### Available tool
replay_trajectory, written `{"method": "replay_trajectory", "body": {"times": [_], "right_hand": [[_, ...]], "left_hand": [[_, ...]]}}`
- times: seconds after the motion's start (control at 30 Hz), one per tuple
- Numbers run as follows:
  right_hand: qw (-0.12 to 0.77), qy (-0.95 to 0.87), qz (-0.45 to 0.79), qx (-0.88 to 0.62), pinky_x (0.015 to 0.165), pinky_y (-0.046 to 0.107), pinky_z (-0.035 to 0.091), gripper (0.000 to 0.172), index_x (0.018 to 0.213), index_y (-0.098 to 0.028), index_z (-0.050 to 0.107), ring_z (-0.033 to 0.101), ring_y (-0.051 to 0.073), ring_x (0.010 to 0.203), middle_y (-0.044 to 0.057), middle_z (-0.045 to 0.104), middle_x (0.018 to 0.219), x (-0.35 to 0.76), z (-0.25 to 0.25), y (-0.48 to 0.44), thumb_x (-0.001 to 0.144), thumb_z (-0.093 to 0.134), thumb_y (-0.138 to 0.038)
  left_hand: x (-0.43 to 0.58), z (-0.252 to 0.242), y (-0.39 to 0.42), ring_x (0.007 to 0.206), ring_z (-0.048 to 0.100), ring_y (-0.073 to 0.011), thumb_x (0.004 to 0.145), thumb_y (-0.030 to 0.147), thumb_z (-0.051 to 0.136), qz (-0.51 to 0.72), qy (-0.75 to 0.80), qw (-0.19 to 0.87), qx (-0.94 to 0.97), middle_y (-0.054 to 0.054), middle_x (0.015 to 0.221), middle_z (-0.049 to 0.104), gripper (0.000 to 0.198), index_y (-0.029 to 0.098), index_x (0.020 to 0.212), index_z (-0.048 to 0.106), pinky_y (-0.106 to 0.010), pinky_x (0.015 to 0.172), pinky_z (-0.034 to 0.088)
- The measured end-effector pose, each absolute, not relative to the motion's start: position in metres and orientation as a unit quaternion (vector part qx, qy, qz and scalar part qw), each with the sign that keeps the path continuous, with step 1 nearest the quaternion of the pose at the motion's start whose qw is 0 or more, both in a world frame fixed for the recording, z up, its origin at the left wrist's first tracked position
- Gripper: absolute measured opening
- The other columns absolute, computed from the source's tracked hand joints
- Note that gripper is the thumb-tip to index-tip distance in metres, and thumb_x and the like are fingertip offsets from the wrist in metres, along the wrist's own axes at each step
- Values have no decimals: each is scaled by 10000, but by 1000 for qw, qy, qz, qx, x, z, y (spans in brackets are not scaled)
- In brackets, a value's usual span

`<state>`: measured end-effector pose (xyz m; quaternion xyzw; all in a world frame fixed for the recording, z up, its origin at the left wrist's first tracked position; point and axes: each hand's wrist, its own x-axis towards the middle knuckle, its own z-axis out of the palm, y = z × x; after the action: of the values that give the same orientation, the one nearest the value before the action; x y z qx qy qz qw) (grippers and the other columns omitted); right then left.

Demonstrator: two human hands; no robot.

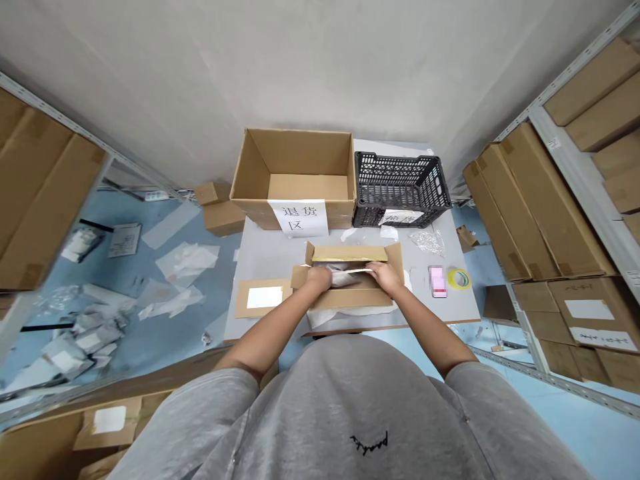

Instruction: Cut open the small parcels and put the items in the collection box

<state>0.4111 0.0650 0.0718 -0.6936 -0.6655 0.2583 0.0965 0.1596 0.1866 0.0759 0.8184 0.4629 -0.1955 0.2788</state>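
Note:
An opened small cardboard box (353,298) lies on the grey table with its flaps folded out, and both my hands are inside it. A crumpled whitish wrapping (341,277) shows between them; what it covers is hidden. My left hand (320,276) is closed at the left end of the box, on the wrapping. At the right end, my right hand (384,275) pinches the thin white edge of the wrapping. Some white sheet material (325,318) sticks out beneath the box's near side.
Behind the box stand a large open carton (295,189) with a paper sign and a black plastic crate (403,183). A labelled flat box (245,299) lies left; a phone (438,281) and tape roll (459,279) lie right. Shelves of cartons (545,220) flank the table (260,253).

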Motion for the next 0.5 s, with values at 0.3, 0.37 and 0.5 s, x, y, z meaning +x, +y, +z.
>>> {"method": "replay_trajectory", "body": {"times": [0.3, 0.37, 0.5], "right_hand": [[329, -511, 331, -721, 1165, 449, 537, 276, 1140, -250, 850, 738, 292, 1263, 87, 824, 1306, 416, 88, 49, 1048, 642, -406], [428, -448, 342, -706, 1122, 458, 559, 340, 1087, -222, 843, 754, 304, 1193, 99, 841, 1227, 421, 89, 49, 987, 700, -515], [580, -325, 362, -654, 1030, 454, 596, 483, 1014, -200, 814, 771, 279, 1024, 78, 849, 1042, 429, 91, 50, 819, 838, -641]], "left_hand": [[138, 89, 206, 1236, 751, -422, 947, 282, 717, -196, 469, 276, 816, -313, 1253, 782, 323, 84, 1187, 804, -467, 1095, 558], [136, 88, 204, 1244, 746, -436, 936, 268, 714, -177, 467, 282, 819, -338, 1232, 776, 310, 70, 1156, 803, -494, 1116, 545], [138, 86, 199, 1226, 753, -403, 872, 243, 750, -158, 445, 296, 830, -305, 1228, 789, 294, 98, 1120, 814, -473, 1110, 552]]}}
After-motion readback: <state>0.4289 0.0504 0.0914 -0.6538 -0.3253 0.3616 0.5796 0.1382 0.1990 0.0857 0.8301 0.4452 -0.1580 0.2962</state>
